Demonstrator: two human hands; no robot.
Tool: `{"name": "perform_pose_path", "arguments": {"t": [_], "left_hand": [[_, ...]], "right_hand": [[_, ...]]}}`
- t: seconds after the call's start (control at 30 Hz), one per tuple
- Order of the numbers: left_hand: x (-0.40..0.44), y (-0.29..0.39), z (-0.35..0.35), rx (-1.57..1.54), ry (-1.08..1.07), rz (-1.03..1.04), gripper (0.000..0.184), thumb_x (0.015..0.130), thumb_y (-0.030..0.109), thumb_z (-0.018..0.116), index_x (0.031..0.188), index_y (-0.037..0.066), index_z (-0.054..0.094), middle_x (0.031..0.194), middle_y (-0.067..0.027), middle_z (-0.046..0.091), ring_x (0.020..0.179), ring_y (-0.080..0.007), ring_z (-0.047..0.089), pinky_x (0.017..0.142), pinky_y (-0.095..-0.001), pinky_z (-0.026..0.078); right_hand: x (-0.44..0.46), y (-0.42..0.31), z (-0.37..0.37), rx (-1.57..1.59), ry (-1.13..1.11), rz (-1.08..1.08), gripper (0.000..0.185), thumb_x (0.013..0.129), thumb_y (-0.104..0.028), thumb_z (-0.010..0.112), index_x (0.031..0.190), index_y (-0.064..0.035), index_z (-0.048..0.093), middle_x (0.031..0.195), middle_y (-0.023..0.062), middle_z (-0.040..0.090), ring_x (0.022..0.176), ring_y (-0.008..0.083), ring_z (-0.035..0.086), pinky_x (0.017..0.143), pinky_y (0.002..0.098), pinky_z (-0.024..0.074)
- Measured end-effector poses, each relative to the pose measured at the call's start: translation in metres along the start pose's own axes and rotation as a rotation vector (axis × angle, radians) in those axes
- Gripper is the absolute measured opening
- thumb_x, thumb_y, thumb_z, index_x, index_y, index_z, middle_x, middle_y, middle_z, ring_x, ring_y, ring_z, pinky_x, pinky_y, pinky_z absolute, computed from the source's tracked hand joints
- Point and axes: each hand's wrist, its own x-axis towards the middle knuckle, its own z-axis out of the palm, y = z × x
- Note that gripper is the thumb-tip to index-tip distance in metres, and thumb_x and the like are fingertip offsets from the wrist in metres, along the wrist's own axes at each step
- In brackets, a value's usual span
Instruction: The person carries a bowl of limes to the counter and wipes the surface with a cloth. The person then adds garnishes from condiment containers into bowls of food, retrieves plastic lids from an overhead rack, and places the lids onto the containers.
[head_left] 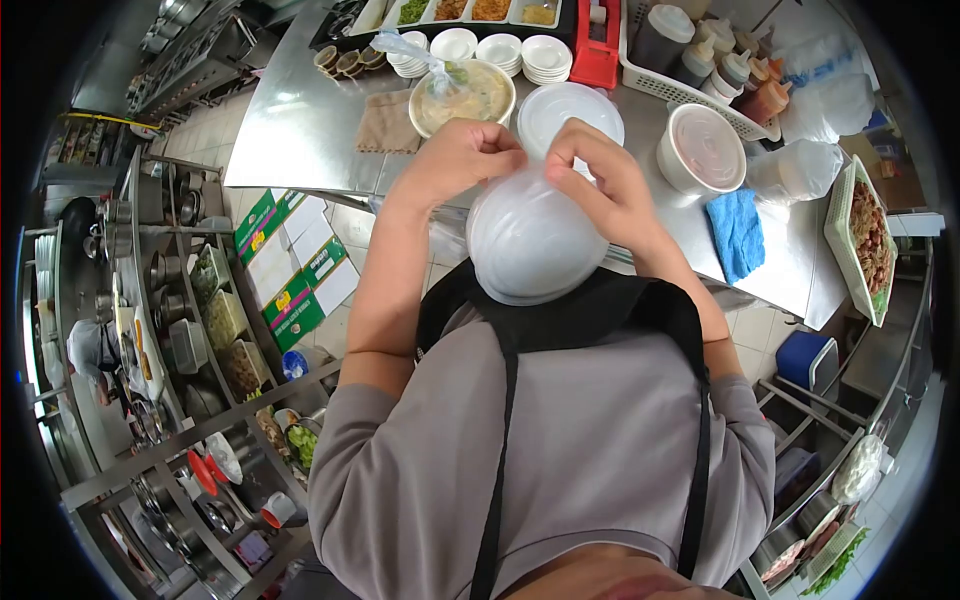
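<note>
So right up against my black apron (pixel 570 320) I've got this cloudy plastic stack (pixel 535 245), round and see-through-ish, can't tell if it's lids or shallow bowls. Both hands are on its far edge: left hand (pixel 455 160) curled in with thumb and fingertips pinched together on the plastic, right hand (pixel 605 185) doing the same from the other side, palm fairly loose.

Past that is the steel table (pixel 320 130). On the near right there's a crumpled blue cloth (pixel 737 235), with a lidded white tub (pixel 702 150) just beyond it. Straight ahead, a white plastic lid (pixel 565 115) lies just beyond my fingers, and left of it sits a bowl of soupy stuff (pixel 485 100) with a plastic bag (pixel 440 75) on it, brown cloth (pixel 388 125) beside. Farther back: piles of small white plates (pixel 547 55), a basket (pixel 650 75) of sauce bottles (pixel 735 70) on the right, then food trays (pixel 490 10) farthest.
</note>
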Motion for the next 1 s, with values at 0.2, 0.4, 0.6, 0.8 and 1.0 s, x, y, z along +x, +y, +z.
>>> {"name": "perform_pose_path", "arguments": {"t": [0.2,0.4,0.6,0.8,1.0], "left_hand": [[-0.005,-0.013,-0.013,0.044,0.075,-0.077,0.016,0.077,0.022,0.066,0.082,0.007,0.064,0.066,0.0057,0.056,0.059,-0.0023,0.047,0.051,-0.0167,0.037],[-0.016,-0.025,-0.02,-0.177,0.038,-0.061,0.019,0.078,0.024,0.067,0.081,0.005,0.064,0.072,0.0027,0.059,0.064,-0.0042,0.053,0.055,-0.0191,0.042],[-0.021,-0.024,-0.018,-0.315,-0.01,-0.062,0.019,0.08,0.021,0.067,0.085,0.004,0.064,0.075,0.0022,0.06,0.066,-0.0038,0.054,0.057,-0.0177,0.045],[-0.024,-0.023,-0.013,-0.375,-0.044,-0.05,0.02,0.08,0.02,0.067,0.088,0.003,0.063,0.077,0.0017,0.06,0.066,-0.0039,0.054,0.057,-0.0178,0.045],[-0.025,-0.026,-0.013,-0.404,-0.024,-0.091,0.024,0.08,0.024,0.067,0.09,0.003,0.063,0.079,0.0009,0.06,0.068,-0.0045,0.055,0.058,-0.0186,0.046]], "right_hand": [[-0.019,-0.026,-0.047,0.426,0.095,-0.08,0.011,0.088,-0.012,0.052,0.091,-0.0014,0.052,0.081,0.0032,0.05,0.071,0.0106,0.047,0.065,0.0216,0.037],[0.008,0.051,-0.091,0.046,0.74,0.275,0.019,0.092,-0.018,0.049,0.102,-0.0024,0.053,0.073,0.0009,0.052,0.061,0.0088,0.047,0.054,0.0237,0.0385],[0.025,0.128,-0.063,-0.548,0.623,0.309,0.021,0.086,-0.018,0.057,0.103,-0.0053,0.055,0.076,0.0101,0.059,0.068,0.0177,0.054,0.062,0.0264,0.0436],[0.037,0.142,-0.059,-1.225,0.556,0.028,0.024,0.083,-0.018,0.06,0.105,-0.0078,0.059,0.086,0.0087,0.061,0.078,0.0245,0.055,0.07,0.0299,0.0433],[0.012,0.026,-0.016,-0.343,0.039,0.017,0.026,0.078,-0.013,0.065,0.103,-0.0061,0.064,0.09,0.0065,0.06,0.086,0.0229,0.052,0.076,0.0305,0.0423]]}}
